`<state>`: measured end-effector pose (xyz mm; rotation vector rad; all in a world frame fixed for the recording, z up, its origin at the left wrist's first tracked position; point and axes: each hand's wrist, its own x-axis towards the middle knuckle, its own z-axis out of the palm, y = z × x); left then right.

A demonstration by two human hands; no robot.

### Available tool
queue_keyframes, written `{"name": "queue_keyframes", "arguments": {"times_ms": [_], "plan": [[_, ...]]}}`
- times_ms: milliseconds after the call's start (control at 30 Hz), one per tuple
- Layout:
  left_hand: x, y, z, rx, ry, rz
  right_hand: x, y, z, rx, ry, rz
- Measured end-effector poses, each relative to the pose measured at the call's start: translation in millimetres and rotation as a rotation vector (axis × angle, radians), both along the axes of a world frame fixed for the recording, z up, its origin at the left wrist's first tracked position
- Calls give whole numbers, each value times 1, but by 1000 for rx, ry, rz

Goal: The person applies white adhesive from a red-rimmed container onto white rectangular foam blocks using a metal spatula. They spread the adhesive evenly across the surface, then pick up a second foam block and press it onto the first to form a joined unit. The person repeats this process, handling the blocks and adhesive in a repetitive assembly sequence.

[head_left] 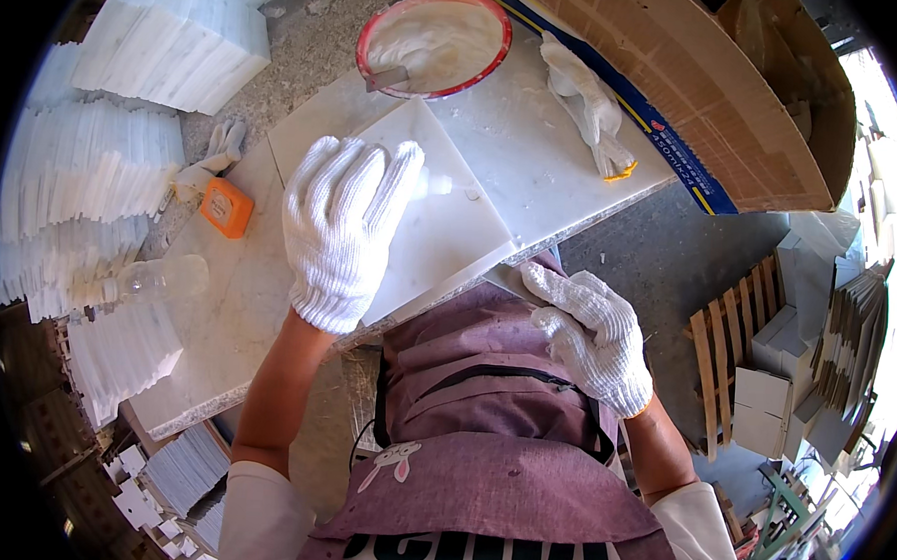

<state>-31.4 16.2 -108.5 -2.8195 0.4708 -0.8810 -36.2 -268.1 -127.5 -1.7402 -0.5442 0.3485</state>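
Note:
My left hand point(340, 235), in a white knitted glove, lies with fingers stretched out on a square white stone tile point(451, 220). A small pale smear shows on the tile beside the fingertips. The tile rests on the bench at a slant, one edge along the front. My right hand point(596, 337), gloved too, is closed on a flat grey scraper point(514, 281) near the tile's front corner; its handle is hidden in the fingers. Beyond the tile sits a red-rimmed bowl point(434, 41) of white paste, with a metal blade point(387, 77) at its near rim.
Stacks of white tiles point(93, 169) line the left side. Near them are an orange container point(226, 208) and a clear plastic bottle point(163, 280). A crumpled glove point(589, 96) lies by a large cardboard box point(697, 81) at the right. A wooden pallet point(731, 337) stands beyond.

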Motion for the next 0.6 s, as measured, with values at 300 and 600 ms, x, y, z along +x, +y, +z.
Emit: {"name": "queue_keyframes", "arguments": {"times_ms": [300,600], "plan": [[-1,-2,0,11,-9,1,2,-2,6,-47,20,-8],[0,1,-2,6,-9,-35,2,-2,2,-8,-9,-8]]}}
